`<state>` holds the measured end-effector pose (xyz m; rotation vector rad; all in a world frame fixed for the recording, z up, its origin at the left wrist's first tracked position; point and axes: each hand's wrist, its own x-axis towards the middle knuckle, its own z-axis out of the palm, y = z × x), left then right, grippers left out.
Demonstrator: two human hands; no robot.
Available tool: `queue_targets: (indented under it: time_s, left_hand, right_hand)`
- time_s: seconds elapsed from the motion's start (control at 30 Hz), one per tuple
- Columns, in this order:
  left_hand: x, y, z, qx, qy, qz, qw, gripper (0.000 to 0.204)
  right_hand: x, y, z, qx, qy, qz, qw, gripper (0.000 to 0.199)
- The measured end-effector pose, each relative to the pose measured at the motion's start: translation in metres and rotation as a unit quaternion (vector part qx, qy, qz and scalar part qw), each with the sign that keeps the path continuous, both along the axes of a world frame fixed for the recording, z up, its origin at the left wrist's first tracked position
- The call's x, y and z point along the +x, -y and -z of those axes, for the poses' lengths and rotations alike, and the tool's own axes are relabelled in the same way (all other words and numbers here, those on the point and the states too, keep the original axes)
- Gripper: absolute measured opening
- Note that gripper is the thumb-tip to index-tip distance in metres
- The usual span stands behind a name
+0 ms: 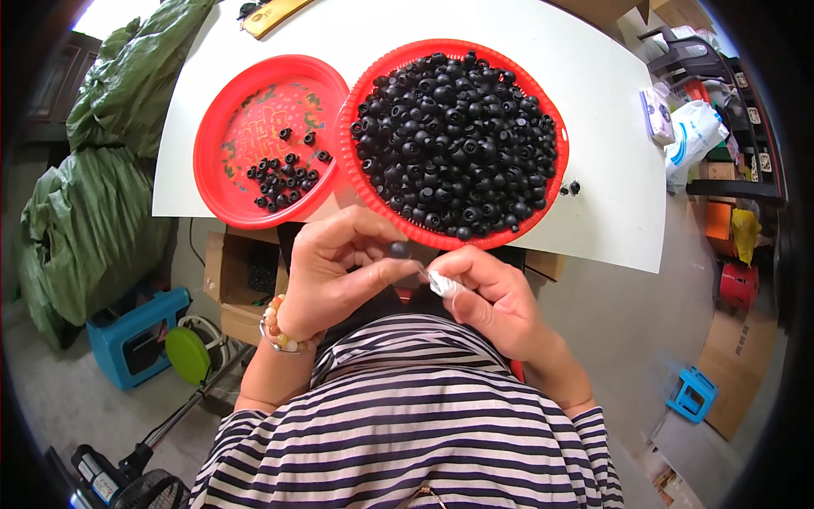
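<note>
The thin tip of the tool (444, 286) blurs against the fingers, so whether it touches the ball (398, 249) cannot be told; the ball is partly hidden by the fingers too. The box (236, 263) is cut off from view by the desk (606, 161) and the arm, and the wooden piece (278, 15) by the top edge. The ball sits pinched in the left hand (335, 267), just beside the right hand (500, 297), which is closed on the tool's white wrapping. Beyond both hands stand the heaped basket (356, 180) and the plate (212, 157)
</note>
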<state>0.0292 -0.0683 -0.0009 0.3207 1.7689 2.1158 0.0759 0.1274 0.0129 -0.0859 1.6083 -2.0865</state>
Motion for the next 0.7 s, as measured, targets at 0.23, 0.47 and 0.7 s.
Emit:
queue_targets:
  time_s: [0.23,0.47,0.7]
  left_hand:
    - [-0.001,0.006,0.004,-0.008,-0.033,0.061,0.998,0.02]
    - [-0.005,0.007,-0.004,-0.087,-0.107,0.087,0.987,0.018]
    - [-0.006,0.01,0.002,-0.051,-0.123,0.091,0.987,0.017]
  right_hand:
    - [-0.002,0.001,-0.005,0.057,-0.051,0.003,0.997,0.029]
    - [-0.002,0.002,-0.005,0.094,-0.081,0.011,0.992,0.029]
    - [-0.003,0.001,-0.007,0.108,-0.106,0.001,0.989,0.028]
